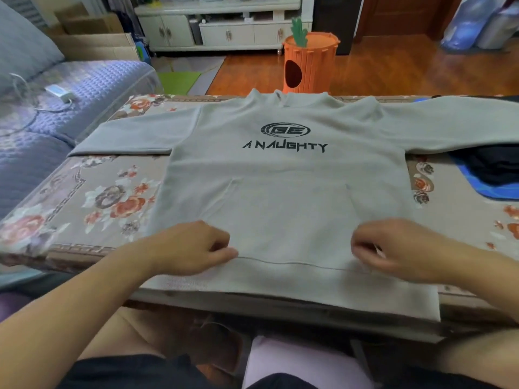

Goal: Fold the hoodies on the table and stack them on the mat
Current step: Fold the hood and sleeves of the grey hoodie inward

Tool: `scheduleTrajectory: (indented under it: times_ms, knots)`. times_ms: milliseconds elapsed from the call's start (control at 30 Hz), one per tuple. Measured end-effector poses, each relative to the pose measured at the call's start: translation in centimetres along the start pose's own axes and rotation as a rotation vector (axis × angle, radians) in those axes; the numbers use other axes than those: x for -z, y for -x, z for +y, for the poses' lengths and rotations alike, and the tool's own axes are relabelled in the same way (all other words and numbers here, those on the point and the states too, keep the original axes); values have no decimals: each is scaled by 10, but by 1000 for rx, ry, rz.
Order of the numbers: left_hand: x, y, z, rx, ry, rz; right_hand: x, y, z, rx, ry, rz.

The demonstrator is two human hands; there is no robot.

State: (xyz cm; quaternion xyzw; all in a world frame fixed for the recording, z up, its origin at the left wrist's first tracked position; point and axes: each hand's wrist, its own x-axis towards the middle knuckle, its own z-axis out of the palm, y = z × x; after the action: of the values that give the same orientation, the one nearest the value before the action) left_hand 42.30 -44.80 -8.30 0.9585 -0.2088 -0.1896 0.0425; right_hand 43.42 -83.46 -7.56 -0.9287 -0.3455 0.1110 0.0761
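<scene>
A grey hoodie [286, 192] with a black "A NAUGHTY" print lies flat and face up on the table, both sleeves spread out to the sides and its hem hanging over the near edge. My left hand [191, 248] rests on the fabric just above the hem on the left, fingers curled and pinching the cloth. My right hand [393, 248] does the same on the right side of the hem. A blue mat [474, 183] lies at the right of the table with a dark garment [494, 161] on it, partly under the hoodie's right sleeve.
The table [92, 197] has a floral cover. A purple-blue sofa [70, 88] stands to the left with a white charger on it. Beyond the table stand an orange carrot-shaped bin [309, 63] and a white cabinet on a wooden floor.
</scene>
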Motion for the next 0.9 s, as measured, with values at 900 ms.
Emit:
scheduleTrajectory:
  times_ms: [900]
  knots:
    - [150, -466, -247, 445, -11, 451, 78, -419, 309, -839, 51, 200]
